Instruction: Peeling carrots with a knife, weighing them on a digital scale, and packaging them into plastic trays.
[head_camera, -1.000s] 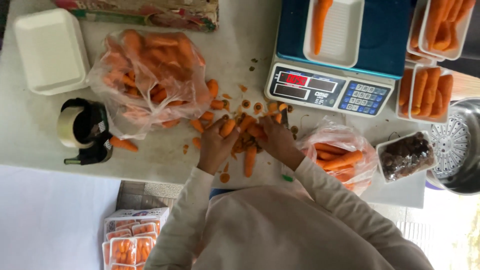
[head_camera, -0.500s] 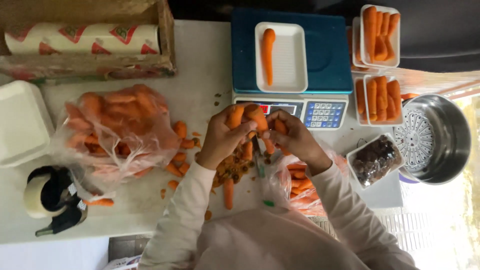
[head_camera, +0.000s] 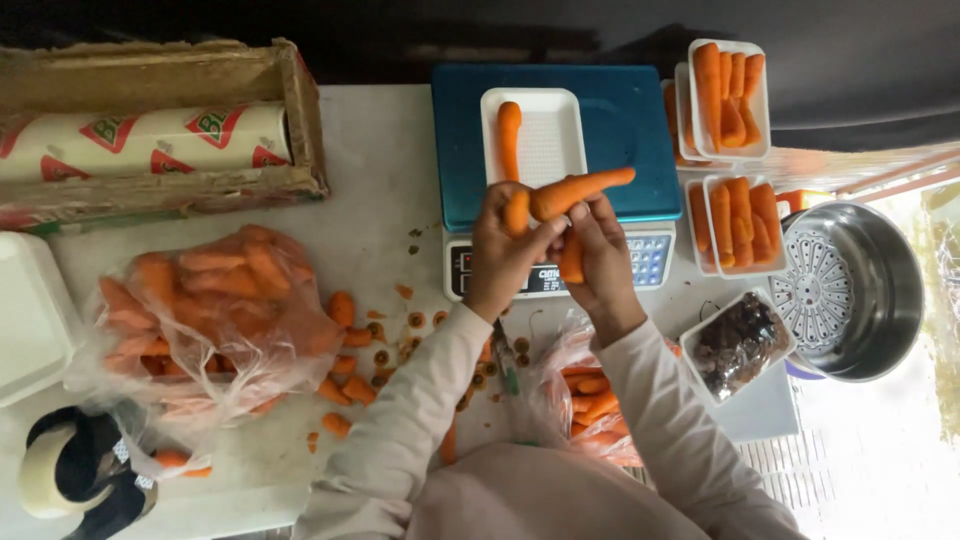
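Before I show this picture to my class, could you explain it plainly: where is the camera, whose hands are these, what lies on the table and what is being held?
The camera sits on the person's head, looking down at their own bare hands. The left hand and right hand together hold a few carrots above a blue weighing scale, where a white tray holds one carrot. On the table lie a plastic bag of carrots, cut carrot ends, filled trays, a metal bowl and a wrap roll in a wooden box.

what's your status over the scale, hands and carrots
Left hand shut on carrots, right hand too. One carrot on white tray atop scale. Nothing in the way.
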